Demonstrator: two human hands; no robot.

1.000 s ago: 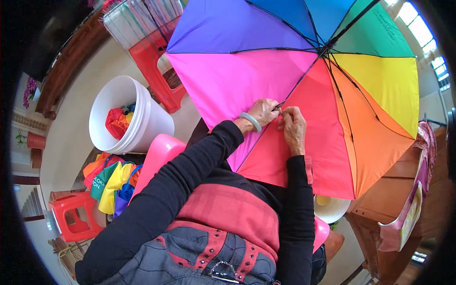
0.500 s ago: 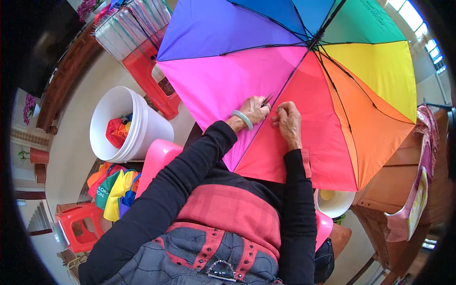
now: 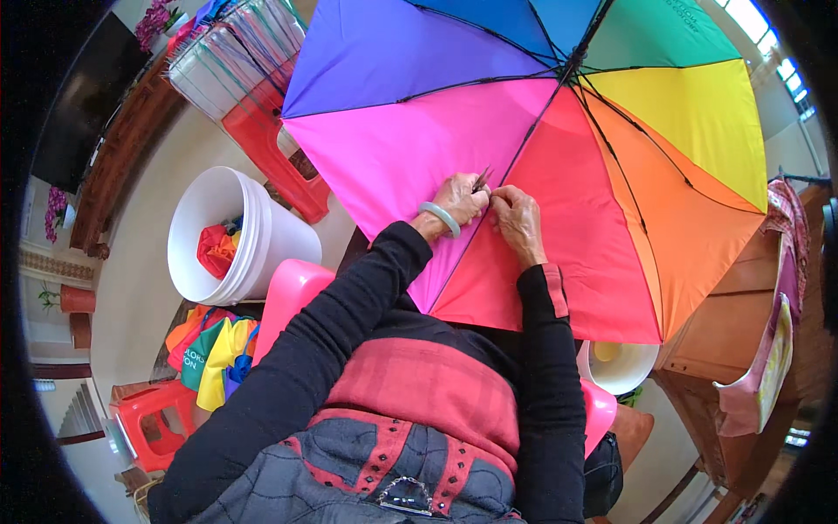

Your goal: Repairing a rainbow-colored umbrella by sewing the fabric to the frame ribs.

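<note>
An opened rainbow umbrella (image 3: 580, 253) lies across my lap, its dark ribs showing and its hub at the upper right. My left hand (image 3: 456, 203), with a pale bangle at the wrist, is closed over the pink panel. Small pointed scissors (image 3: 483, 179) stick out from its fingers, the blades angled up and away. Just right of it, my right hand (image 3: 519, 220) is pinched at the seam between the pink and red panels, near a rib. Whatever its fingertips hold is too small to make out. The two hands almost touch.
To the left stands a white bucket (image 3: 284, 240) with colourful cloth inside. Folded rainbow fabric (image 3: 209, 349) lies nearer me, by a red stool (image 3: 157, 419). Another red stool (image 3: 301, 188) bears a wire rack. A second white bucket (image 3: 615, 371) sits below the umbrella's right edge.
My right hand has moved left, up against my left hand at the seam. The scissors' blades now point more upward. The umbrella has shifted slightly.
</note>
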